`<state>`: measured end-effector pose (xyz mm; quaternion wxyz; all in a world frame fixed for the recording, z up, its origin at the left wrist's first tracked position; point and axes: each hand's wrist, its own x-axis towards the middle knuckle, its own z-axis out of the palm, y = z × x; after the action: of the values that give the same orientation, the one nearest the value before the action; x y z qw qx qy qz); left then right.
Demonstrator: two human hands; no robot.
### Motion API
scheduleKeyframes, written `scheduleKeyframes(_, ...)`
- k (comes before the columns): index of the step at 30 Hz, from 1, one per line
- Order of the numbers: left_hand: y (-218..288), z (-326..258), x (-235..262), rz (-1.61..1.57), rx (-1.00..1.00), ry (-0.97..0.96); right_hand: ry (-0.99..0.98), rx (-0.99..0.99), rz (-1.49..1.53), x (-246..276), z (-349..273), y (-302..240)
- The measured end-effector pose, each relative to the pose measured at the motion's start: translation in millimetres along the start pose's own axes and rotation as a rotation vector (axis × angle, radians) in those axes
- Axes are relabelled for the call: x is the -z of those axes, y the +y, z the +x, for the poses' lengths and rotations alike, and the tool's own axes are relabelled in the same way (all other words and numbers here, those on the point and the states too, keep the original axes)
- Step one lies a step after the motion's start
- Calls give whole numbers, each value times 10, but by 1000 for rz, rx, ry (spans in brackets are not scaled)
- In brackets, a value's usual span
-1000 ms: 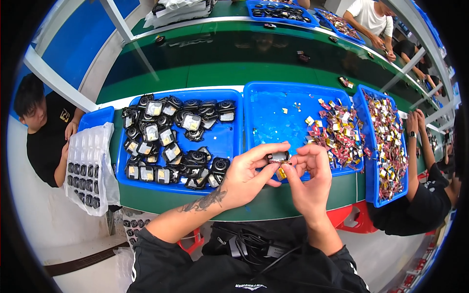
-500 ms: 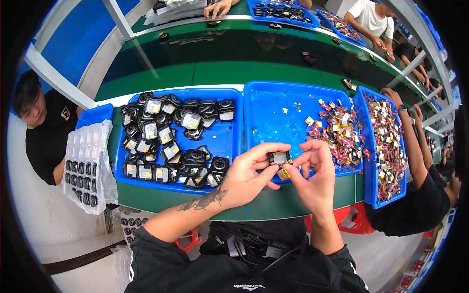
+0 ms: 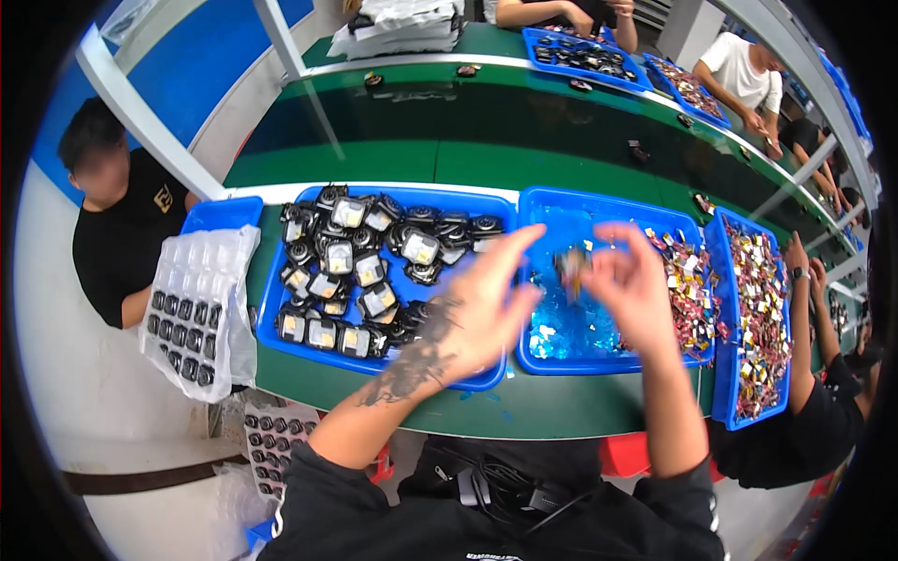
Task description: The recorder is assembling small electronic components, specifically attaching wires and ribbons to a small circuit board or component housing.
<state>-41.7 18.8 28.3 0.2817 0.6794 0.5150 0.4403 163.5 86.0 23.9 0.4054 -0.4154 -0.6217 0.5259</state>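
My left hand [image 3: 488,313] is spread open over the right side of a blue tray [image 3: 412,196] of black watch-like cases [image 3: 339,257], with nothing in its fingers. Between thumb and fingertips, my right hand [image 3: 641,294] pinches a small dark watch-like case [image 3: 568,268], smeared by motion. It is above the middle blue tray [image 3: 561,217], where bits of shiny blue film [image 3: 561,327] lie. On that tray's right side is a heap of small batteries with red wires [image 3: 685,290], partly hidden by my right hand.
Another blue tray [image 3: 722,397] of wired parts stands at the right. Beyond the trays runs a green conveyor belt [image 3: 374,159] with scattered small parts. A white blister tray [image 3: 201,309] of black pieces is at left, beside a person in black [image 3: 126,224]. Other people work along the belt.
My hands have parted. The left has let go of the case and opened; the right carries it forward over the middle tray. The whole view has shifted, with the trays lower and further right.
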Motion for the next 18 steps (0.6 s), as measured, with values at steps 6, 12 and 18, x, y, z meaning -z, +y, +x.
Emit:
scheduleKeyframes(6,-461,-66,573,947,124,98,232,-156,-495,444,1750,220)
scheduleKeyframes(12,-299,-62,619,795,282,177,173,-296,-682,619,2188,673)
scheduleKeyframes(18,-18,50,368,-549,245,92,254,-23,-967,1031,1730,244)
